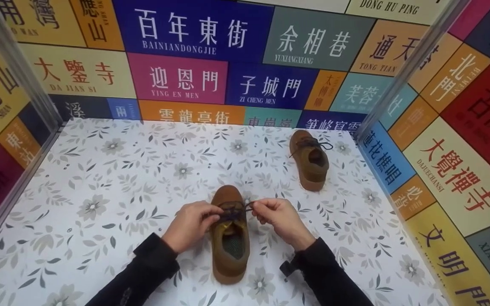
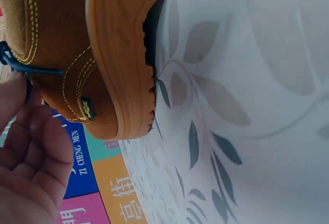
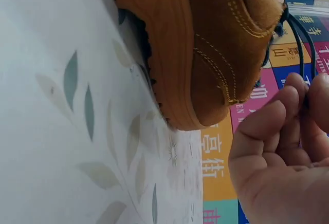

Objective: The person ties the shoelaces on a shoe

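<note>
A brown shoe [image 1: 230,267] with yellow stitching stands on the patterned surface, toe pointing away from me. Dark blue laces [image 1: 231,212] cross over its tongue. At the left side of the lacing, my left hand [image 1: 192,225] pinches a lace between thumb and fingers. One lace end [image 2: 46,71] sticks out past the thumb in the left wrist view. To the right of the shoe, my right hand [image 1: 281,219] pinches a doubled lace [image 3: 303,44], drawn out sideways from the knot. The fingers partly hide the knot in the head view.
A second brown shoe [image 1: 313,174], its dark laces hanging loose over the sides, stands farther back to the right. White floral covering [image 1: 121,191] lies under both shoes. Colourful panels [image 1: 194,29] with printed characters rise at the back, left and right, with clear strips at the corners.
</note>
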### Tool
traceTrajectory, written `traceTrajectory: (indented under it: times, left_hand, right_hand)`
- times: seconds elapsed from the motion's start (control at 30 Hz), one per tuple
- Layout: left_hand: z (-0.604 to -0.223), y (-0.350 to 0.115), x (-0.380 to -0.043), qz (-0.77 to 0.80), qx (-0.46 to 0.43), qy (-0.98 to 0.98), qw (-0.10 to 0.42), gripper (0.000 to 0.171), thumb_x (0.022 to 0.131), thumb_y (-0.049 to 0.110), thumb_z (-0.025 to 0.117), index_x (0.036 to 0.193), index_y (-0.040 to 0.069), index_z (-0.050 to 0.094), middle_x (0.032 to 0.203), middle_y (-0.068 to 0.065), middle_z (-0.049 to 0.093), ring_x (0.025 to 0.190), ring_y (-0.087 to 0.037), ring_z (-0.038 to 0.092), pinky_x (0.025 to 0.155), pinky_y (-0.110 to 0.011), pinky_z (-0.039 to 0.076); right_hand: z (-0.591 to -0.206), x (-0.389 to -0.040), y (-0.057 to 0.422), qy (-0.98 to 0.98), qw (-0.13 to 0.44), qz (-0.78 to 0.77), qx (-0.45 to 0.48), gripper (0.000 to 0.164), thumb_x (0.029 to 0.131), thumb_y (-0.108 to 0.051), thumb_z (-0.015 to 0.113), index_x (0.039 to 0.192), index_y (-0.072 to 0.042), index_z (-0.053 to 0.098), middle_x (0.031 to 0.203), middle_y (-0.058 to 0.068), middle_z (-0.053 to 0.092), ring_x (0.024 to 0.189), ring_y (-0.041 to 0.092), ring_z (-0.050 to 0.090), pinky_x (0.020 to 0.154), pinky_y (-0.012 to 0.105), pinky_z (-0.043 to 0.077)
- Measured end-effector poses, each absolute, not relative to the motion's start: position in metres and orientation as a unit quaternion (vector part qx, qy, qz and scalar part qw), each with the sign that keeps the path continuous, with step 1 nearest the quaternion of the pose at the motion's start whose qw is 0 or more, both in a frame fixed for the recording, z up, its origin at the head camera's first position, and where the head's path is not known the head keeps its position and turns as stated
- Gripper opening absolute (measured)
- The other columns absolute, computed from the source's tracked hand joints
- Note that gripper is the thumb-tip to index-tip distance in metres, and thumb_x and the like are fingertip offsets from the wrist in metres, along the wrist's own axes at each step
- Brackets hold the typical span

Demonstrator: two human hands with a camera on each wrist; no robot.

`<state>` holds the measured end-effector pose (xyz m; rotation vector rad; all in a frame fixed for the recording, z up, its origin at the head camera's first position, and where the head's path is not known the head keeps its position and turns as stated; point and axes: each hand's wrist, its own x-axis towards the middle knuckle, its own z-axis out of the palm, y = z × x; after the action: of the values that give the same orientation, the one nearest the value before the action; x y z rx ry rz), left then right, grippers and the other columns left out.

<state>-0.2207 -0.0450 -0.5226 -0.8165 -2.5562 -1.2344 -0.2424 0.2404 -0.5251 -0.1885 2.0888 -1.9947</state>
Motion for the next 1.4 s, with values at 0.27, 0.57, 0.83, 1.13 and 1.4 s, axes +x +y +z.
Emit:
traceTrajectory:
  times: [0.27, 0.57, 0.83, 1.13, 1.4]
  left_hand:
    - [-0.523, -0.042, -0.22, -0.389, -0.29, -0.863, 0.138, 0.014, 0.097, 0.003, 0.075, 0.109, 0.008, 0.079, 0.1, -0.005, 0.077, 0.093, -0.019, 0.074, 0.086, -0.036, 0.062]
    - [-0.521, -0.034, -0.218, -0.438, -0.264, -0.855, 0.09, 0.025, 0.1, 0.01, 0.074, 0.125, 0.008, 0.072, 0.119, -0.009, 0.076, 0.108, -0.023, 0.073, 0.095, -0.041, 0.061]
    - [-0.519, -0.026, -0.218, -0.49, -0.195, -0.848, 0.051, 0.019, 0.1, 0.016, 0.076, 0.119, 0.011, 0.074, 0.094, 0.0, 0.073, 0.081, -0.011, 0.064, 0.074, -0.026, 0.055]
    - [-0.512, -0.014, -0.222, -0.503, -0.159, -0.848, 0.043, 0.008, 0.098, 0.021, 0.079, 0.102, 0.014, 0.08, 0.089, 0.001, 0.072, 0.078, -0.009, 0.061, 0.073, -0.024, 0.051]
    - [-0.501, -0.009, -0.225, -0.462, -0.204, -0.863, 0.031, 0.009, 0.099, 0.018, 0.077, 0.104, 0.011, 0.081, 0.096, -0.001, 0.073, 0.085, -0.014, 0.064, 0.078, -0.028, 0.052]
  right_hand:
    - [-0.521, -0.236, 0.241, 0.701, 0.13, -0.697, -0.078, 0.026, 0.104, -0.01, 0.069, 0.126, 0.003, 0.07, 0.095, -0.003, 0.075, 0.081, 0.01, 0.066, 0.073, 0.023, 0.055]
    - [-0.515, -0.221, 0.224, 0.788, 0.101, -0.583, -0.173, 0.067, 0.099, -0.006, 0.075, 0.158, -0.001, 0.044, 0.104, 0.016, 0.074, 0.091, 0.011, 0.071, 0.078, 0.022, 0.059]
    - [-0.516, -0.215, 0.237, 0.834, 0.083, -0.503, -0.211, 0.059, 0.104, -0.005, 0.067, 0.157, -0.002, 0.042, 0.1, 0.013, 0.071, 0.087, 0.024, 0.069, 0.076, 0.021, 0.055]
    - [-0.523, -0.214, 0.254, 0.849, 0.086, -0.47, -0.225, 0.058, 0.102, -0.005, 0.069, 0.154, 0.003, 0.043, 0.099, 0.012, 0.073, 0.088, 0.021, 0.071, 0.079, 0.021, 0.054]
    - [-0.524, -0.214, 0.256, 0.86, 0.095, -0.43, -0.256, 0.059, 0.102, -0.008, 0.071, 0.155, -0.002, 0.044, 0.098, 0.007, 0.074, 0.085, 0.013, 0.068, 0.077, 0.024, 0.055]
